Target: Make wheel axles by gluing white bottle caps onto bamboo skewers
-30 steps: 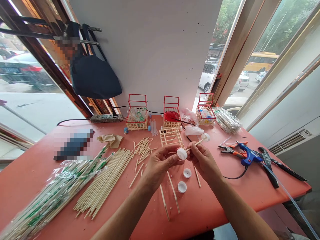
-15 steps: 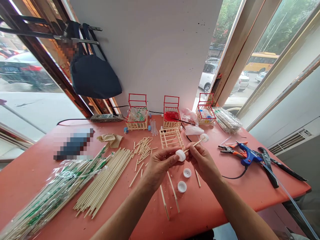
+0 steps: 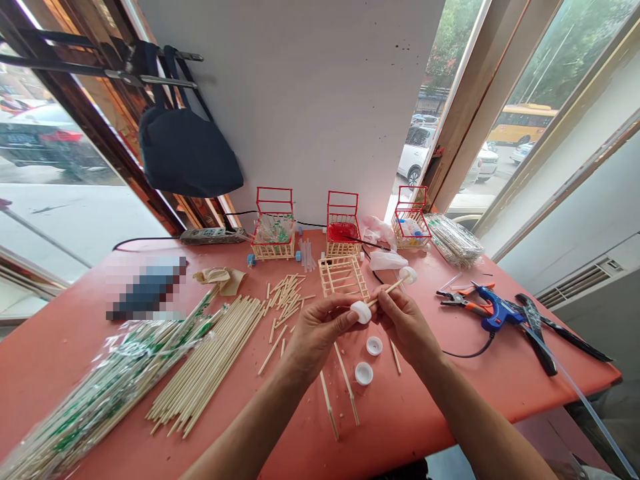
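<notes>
My left hand (image 3: 317, 330) pinches a white bottle cap (image 3: 360, 311) over the middle of the red table (image 3: 65, 340). My right hand (image 3: 406, 322) grips a short bamboo stick (image 3: 389, 289) that runs from that cap up to a second white cap (image 3: 407, 275) at its far end. Two loose white caps (image 3: 373, 345) (image 3: 364, 373) lie on the table just below my hands. A small ladder-like bamboo frame (image 3: 343, 277) lies just behind my hands.
Loose bamboo sticks (image 3: 213, 363) and wrapped chopsticks (image 3: 100, 393) fill the left. Three red-and-bamboo baskets (image 3: 274, 227) stand at the back by the wall. A blue glue gun (image 3: 495, 313), pliers (image 3: 463, 298) and black shears (image 3: 540, 330) lie at right. Cut stick pieces (image 3: 286, 293) are scattered mid-table.
Both hands and the stick with its two caps have shifted slightly left and down; the near cap now sits closer against my left fingers.
</notes>
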Demonstrator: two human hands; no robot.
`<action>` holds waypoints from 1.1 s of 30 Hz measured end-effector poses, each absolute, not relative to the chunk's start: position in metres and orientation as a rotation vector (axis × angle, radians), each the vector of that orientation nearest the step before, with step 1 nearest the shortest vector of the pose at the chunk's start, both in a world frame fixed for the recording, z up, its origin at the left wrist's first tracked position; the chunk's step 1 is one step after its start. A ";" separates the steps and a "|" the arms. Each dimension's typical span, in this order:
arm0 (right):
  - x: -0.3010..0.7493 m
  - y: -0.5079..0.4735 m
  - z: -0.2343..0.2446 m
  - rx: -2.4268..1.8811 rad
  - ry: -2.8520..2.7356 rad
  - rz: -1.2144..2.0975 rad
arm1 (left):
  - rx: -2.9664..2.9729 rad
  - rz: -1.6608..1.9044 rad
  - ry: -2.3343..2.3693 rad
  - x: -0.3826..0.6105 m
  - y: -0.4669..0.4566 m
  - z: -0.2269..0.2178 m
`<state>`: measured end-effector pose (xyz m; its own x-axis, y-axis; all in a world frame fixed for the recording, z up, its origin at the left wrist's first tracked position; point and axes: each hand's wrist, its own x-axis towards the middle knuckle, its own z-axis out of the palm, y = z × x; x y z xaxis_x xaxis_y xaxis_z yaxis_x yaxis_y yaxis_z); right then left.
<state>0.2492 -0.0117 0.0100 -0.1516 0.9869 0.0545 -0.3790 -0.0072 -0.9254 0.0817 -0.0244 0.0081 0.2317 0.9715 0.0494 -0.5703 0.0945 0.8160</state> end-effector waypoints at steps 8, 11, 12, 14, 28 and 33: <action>0.250 -0.012 0.009 -0.813 -1.020 1.472 | 0.843 1.235 0.586 0.081 -0.024 0.006; 0.249 -0.012 0.009 -0.815 -1.010 1.475 | 0.837 1.228 0.591 0.081 -0.023 0.004; 0.249 -0.012 0.010 -0.815 -1.004 1.476 | 0.836 1.224 0.597 0.082 -0.023 0.004; 0.249 -0.012 0.010 -0.815 -0.993 1.476 | 0.830 1.218 0.613 0.082 -0.022 0.004; 0.251 -0.010 0.010 -0.808 -0.961 1.479 | 0.739 1.230 0.586 0.081 -0.021 0.005; 0.250 -0.011 0.010 -0.795 -0.970 1.494 | 0.769 1.205 0.574 0.083 -0.022 0.001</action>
<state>0.2495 -0.0108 0.0096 -0.1433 0.9891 0.0338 -0.4335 -0.0320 -0.9006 0.0827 -0.0224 0.0006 0.2724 0.9622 0.0061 -0.6015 0.1653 0.7816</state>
